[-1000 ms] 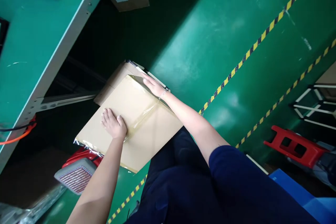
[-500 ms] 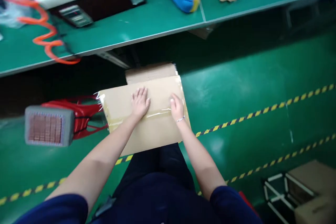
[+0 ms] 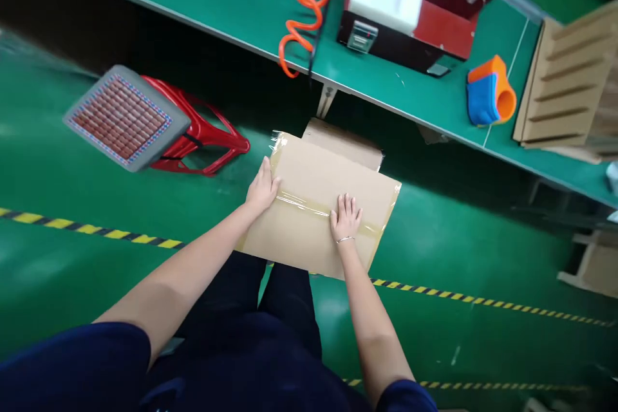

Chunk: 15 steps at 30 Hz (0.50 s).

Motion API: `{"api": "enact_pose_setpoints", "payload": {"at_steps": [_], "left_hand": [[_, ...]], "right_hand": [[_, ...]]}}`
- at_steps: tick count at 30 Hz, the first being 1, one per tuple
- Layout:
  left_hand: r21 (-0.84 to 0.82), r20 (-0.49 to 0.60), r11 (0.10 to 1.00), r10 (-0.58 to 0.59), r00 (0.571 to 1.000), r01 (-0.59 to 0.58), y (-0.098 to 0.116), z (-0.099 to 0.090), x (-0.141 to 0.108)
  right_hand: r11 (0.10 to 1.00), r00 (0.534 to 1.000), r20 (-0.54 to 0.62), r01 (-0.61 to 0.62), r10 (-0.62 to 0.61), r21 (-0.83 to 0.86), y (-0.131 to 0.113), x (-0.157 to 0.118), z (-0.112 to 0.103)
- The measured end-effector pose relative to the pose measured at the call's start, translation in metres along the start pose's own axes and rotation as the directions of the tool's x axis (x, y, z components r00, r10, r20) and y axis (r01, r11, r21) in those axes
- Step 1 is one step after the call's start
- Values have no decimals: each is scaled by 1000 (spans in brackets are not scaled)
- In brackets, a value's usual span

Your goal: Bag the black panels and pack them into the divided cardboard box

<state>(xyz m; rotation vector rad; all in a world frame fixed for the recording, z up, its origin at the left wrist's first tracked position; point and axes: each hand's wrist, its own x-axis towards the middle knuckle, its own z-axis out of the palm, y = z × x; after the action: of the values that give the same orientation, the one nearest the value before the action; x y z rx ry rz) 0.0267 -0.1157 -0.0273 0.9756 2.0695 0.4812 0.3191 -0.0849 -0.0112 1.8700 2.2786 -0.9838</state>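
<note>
Fingers (image 3: 348,207) atop apparently sealed box (image 3: 318,174)

A long green-topped workbench (image 3: 425,96) with a pale metal edge runs across the upper part of the view, a light metal leg (image 3: 326,100) reaching down beneath it and the space below in deep shadow. The floor (image 3: 483,232) is a glossy green, with soft patches of reflected light and a few pale scuffs. A yellow-and-black striped line (image 3: 449,295) crosses the floor, and a second striped line (image 3: 483,386) lies nearer the bottom. To the left stands a red stool (image 3: 212,141) with a gray-rimmed, patterned cushion (image 3: 126,117) on it.
</note>
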Motion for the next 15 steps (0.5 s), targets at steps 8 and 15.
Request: {"api": "enact_pose_setpoints", "payload": {"at_steps": [8,15], "left_hand": [[-458,-83,883,-156,984,101,-35,-36,-4],[-773,-321,590,-680,660,232,-80,1,-181]], "right_hand": [[942,944,90,303,-318,145,-90,103,-40],[937,785,546,123,-294,327,-177,255,-12]]}}
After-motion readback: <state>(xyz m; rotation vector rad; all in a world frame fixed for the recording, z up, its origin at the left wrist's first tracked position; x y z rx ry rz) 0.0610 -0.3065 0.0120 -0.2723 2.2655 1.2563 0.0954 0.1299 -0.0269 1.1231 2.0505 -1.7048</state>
